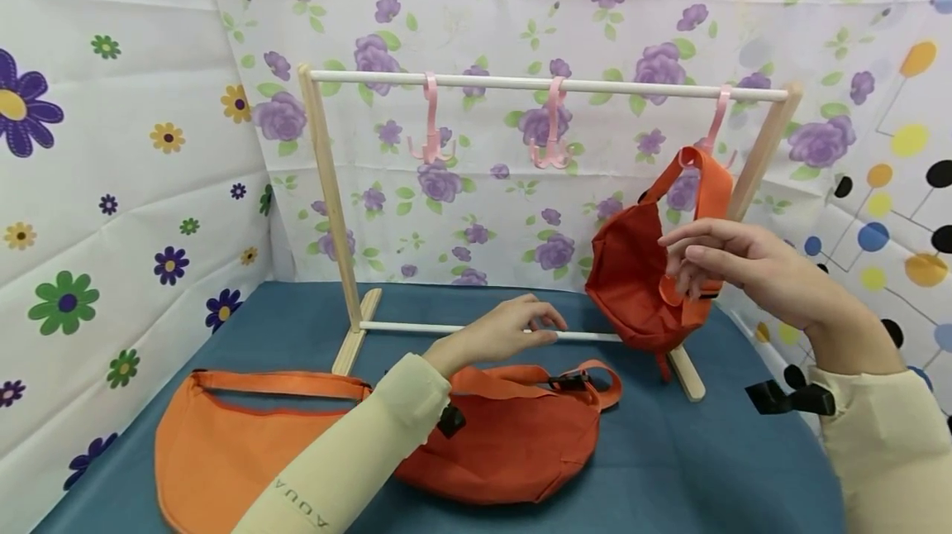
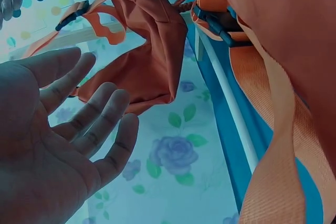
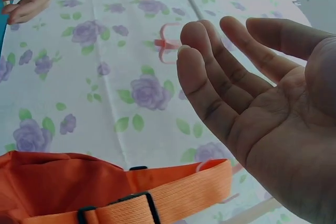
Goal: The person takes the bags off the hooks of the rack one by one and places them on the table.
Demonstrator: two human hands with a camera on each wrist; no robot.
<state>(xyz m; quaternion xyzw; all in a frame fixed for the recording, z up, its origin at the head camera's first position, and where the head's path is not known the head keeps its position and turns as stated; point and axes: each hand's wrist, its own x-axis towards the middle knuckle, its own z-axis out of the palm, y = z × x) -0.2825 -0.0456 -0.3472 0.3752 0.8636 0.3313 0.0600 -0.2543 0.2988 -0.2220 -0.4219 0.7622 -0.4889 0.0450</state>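
A red-orange waist bag [image 1: 628, 278] hangs by its strap [image 1: 714, 187] from the rightmost pink hook [image 1: 717, 125]. My right hand [image 1: 751, 269] hovers in front of that strap, fingers loosely bent; in the right wrist view nothing lies in its palm. Over the table, my left hand [image 1: 502, 329] is held above a second red-orange waist bag [image 1: 513, 447] and grips nothing. That bag's strap and black buckle [image 1: 568, 383] lie along its top; the buckle [image 2: 220, 24] also shows in the left wrist view. My left sleeve partly hides an orange bag [image 1: 230, 451] at the left.
The wooden rack [image 1: 327, 187] stands on the blue tabletop [image 1: 669, 468] with a white top bar [image 1: 491, 82]. Two other pink hooks, a left one [image 1: 431, 125] and a middle one [image 1: 553, 129], hang without bags. Flowered cloth [image 1: 483, 212] closes off the back.
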